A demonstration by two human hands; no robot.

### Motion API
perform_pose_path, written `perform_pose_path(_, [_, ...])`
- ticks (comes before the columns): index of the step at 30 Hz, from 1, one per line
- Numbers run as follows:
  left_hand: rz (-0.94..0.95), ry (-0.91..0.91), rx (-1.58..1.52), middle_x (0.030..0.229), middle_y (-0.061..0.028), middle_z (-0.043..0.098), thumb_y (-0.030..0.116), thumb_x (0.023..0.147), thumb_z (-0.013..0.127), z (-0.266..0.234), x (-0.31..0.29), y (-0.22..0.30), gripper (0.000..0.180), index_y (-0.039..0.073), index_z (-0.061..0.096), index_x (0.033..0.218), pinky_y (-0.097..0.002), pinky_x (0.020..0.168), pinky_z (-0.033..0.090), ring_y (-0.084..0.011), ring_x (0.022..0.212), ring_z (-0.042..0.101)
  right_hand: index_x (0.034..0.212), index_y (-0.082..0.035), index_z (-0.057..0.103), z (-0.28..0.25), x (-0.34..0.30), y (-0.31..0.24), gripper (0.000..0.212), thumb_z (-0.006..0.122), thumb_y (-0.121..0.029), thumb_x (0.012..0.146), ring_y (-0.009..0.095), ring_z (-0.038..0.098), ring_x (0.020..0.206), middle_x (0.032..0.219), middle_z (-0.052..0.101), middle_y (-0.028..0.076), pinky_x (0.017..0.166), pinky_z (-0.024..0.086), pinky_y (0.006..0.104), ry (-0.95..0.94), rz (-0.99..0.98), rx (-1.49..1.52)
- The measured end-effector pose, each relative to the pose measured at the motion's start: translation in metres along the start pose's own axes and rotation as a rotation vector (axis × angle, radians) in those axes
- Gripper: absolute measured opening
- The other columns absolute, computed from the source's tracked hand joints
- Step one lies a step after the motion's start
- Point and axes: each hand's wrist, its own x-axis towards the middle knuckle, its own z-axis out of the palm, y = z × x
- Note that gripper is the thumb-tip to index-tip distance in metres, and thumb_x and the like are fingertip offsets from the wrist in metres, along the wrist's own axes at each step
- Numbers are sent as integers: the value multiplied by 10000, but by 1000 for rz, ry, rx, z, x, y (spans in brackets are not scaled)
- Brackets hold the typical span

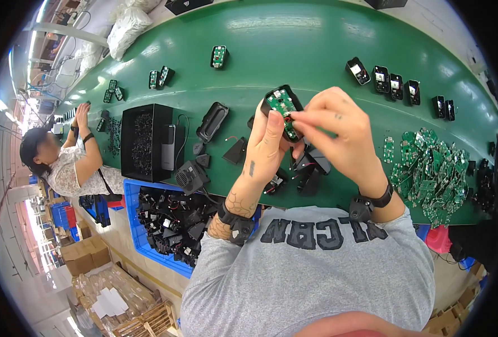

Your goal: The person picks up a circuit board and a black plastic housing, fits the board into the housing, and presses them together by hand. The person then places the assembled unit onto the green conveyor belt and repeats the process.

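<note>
Above the green table, my left hand (263,149) grips a small black plastic housing (298,101). A green circuit board (281,103) lies inside it, facing up. My left thumb rests along the near side of the housing. My right hand (341,126) is closed in a pinch at the board's right edge, next to a bit of red wire. What sits between those fingertips is too small to make out. Under my hands are several loose black parts (316,161), partly hidden by my wrists. An oblong black casing (212,121) lies to the left.
Bare circuit boards (434,177) are heaped at right. Housings (396,86) stand along the far side. A black box (126,140) of small parts and a blue crate (138,233) of black parts are at left. Another person (72,160) works at the far left.
</note>
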Motion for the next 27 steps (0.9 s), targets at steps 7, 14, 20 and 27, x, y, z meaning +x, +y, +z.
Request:
perform_pose_path(7, [34,64,65,996,-51,527,455,1003,396,2,4,-2,496,76,340,1317,-250,539,470,-125,785,564,949,-52,700,-11,1,-8,282,706,9,674,266,604,921,809,596,47,868,467,417,-99,-256,-262])
perform_pose_path(14, [-132,-78,-39,1009,-55,539,491,992,400,13,9,5,503,61,408,1253,-253,523,460,-124,799,560,861,-78,723,-30,4,18,240,781,-19,636,237,619,902,818,618,28,805,496,379,14,-115,-17])
perform_pose_path(20, [-179,-76,39,1038,-50,528,489,992,407,20,10,6,506,58,412,1258,-253,532,452,-118,833,546,828,-73,699,-30,9,16,212,772,-41,632,248,602,884,806,606,34,786,472,369,-18,-359,-190])
perform_pose_path(27, [-241,-119,17,1014,-54,534,504,993,390,18,10,3,517,42,444,1218,-230,498,449,-112,805,545,806,-53,641,-33,13,25,183,755,-47,664,255,592,896,833,596,51,849,462,413,-107,-289,-95])
